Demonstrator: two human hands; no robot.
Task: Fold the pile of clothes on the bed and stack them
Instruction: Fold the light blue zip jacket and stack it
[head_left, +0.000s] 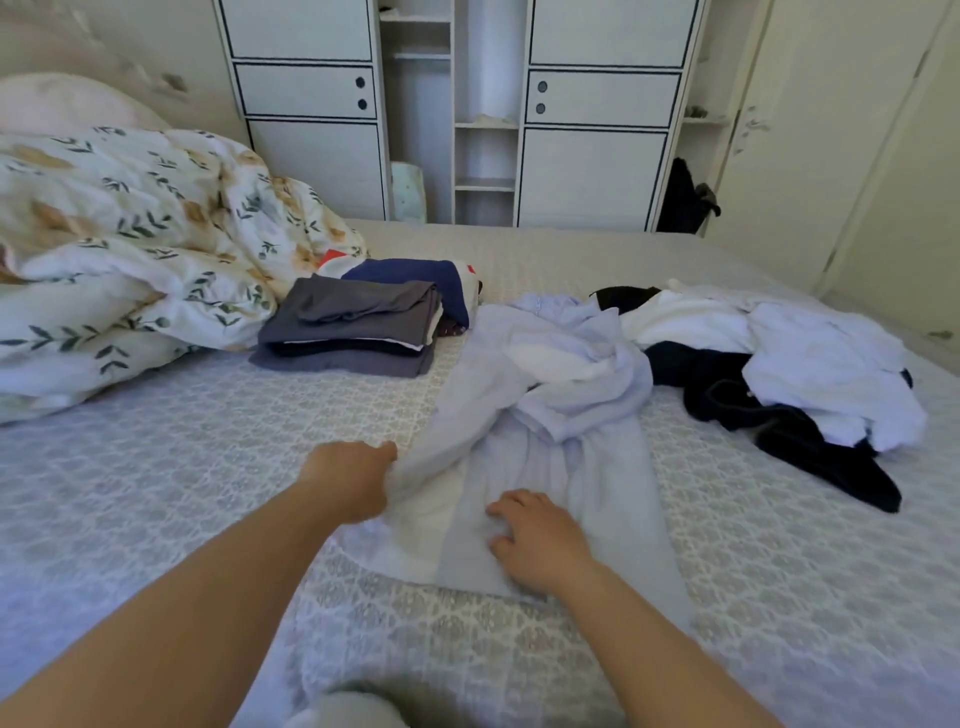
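I see the pale blue garment (540, 415) spread on the bed (208, 467) in front of me. My left hand (353, 480) seems to pinch its left edge, though blur hides the fingers; my right hand (537, 538) rests flat on it. A folded stack (353, 327) sits beyond, the unfolded pile (779, 364) to the right.

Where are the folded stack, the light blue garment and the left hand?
folded stack (353, 325): head view, on the grey top layer.
light blue garment (576, 364): head view, on its bunched upper part.
left hand (350, 480): head view, on the back of the hand gripping the garment's edge.
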